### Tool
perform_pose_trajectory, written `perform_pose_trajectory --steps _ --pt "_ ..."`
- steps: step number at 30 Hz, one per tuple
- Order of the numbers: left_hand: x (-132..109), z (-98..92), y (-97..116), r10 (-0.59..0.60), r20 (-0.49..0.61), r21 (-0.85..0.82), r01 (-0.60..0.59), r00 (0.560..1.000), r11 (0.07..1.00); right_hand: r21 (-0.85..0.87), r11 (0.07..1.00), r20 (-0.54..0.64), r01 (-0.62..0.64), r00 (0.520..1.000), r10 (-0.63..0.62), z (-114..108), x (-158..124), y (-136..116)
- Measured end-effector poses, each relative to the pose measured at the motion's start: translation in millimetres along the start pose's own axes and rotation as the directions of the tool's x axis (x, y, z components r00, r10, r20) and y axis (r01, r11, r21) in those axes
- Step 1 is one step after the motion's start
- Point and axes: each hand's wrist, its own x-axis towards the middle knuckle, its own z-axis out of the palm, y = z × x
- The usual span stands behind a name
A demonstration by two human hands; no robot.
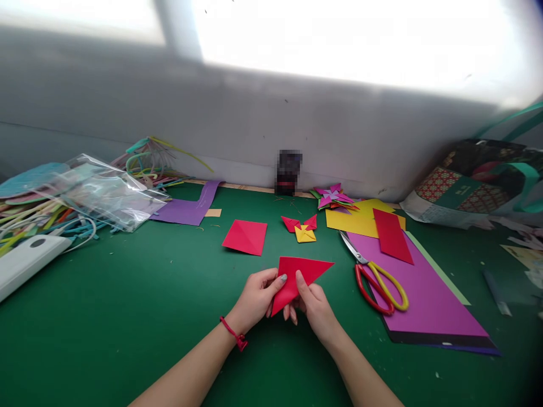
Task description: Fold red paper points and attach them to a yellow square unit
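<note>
A red paper triangle [297,276] is held between both hands above the green table. My left hand [259,291] pinches its left side, thumb on top. My right hand [313,302] grips the lower right side, its thumb pressed on the paper and its fingers partly hidden beneath. Beyond them lies a red square [246,237] with a faint diagonal crease. To its right sits a small folded piece [305,233] in yellow, with red pointed parts behind. Scissors [379,282] with one red and one yellow handle rest at the right on purple sheets [428,294].
Plastic film [110,195] and coloured strips [148,164] lie at the left, near a white device [31,260]. Folded paper stars [333,196], yellow paper [352,221] and a red rectangle [392,234] lie back right. A patterned bag [462,189] stands against the wall.
</note>
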Motion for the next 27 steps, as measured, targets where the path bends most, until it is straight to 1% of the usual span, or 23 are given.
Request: perform_pose_trajectory --steps 2,4,7,9,11,13,15,17,20,27 --pt "0.1 0.5 -1.0 -0.005 0.005 -0.004 0.005 1.000 1.000 -0.023 1.000 0.003 -0.009 1.000 0.009 0.4 -0.4 2.2" --pt "0.5 0.7 -1.8 -0.006 0.013 0.000 0.006 1.000 1.000 -0.104 0.995 -0.021 -0.005 1.000 0.003 -0.5 -1.0 5.0" --pt "1.2 0.9 -2.3 0.004 0.019 0.000 -0.004 1.000 1.000 -0.263 0.964 -0.075 0.034 0.996 -0.056 -2.9 -2.5 8.0" --pt "1.5 1.1 -2.7 0.013 0.022 -0.011 -0.013 1.000 1.000 -0.314 0.948 -0.092 0.051 0.992 -0.083 -3.6 -3.1 8.1" --pt "1.7 1.1 -3.3 0.017 0.023 -0.029 -0.016 1.000 0.999 -0.280 0.959 -0.074 0.047 0.995 -0.071 -2.5 -3.0 7.0" --pt "2.1 1.0 -4.1 0.017 0.019 -0.062 -0.015 1.000 0.998 -0.172 0.984 -0.041 0.049 0.998 -0.057 0.3 -2.5 5.5" --pt "2.5 0.7 -4.5 0.015 0.015 -0.102 -0.014 1.000 0.995 -0.067 0.995 -0.026 0.071 0.997 -0.073 3.8 -2.4 4.4" --pt "3.0 0.5 -4.3 0.013 0.008 -0.125 -0.012 1.000 0.992 -0.037 0.995 -0.029 0.096 0.995 -0.097 6.5 -2.8 4.2" --pt "3.4 0.3 -3.4 0.015 -0.005 -0.121 -0.015 1.000 0.993 -0.086 0.990 -0.038 0.109 0.993 -0.112 7.3 -3.4 4.8" --pt "1.9 0.4 -4.8 0.027 0.011 -0.087 -0.026 1.000 0.996 -0.289 0.951 -0.096 0.107 0.986 -0.140 4.2 -2.8 5.4"
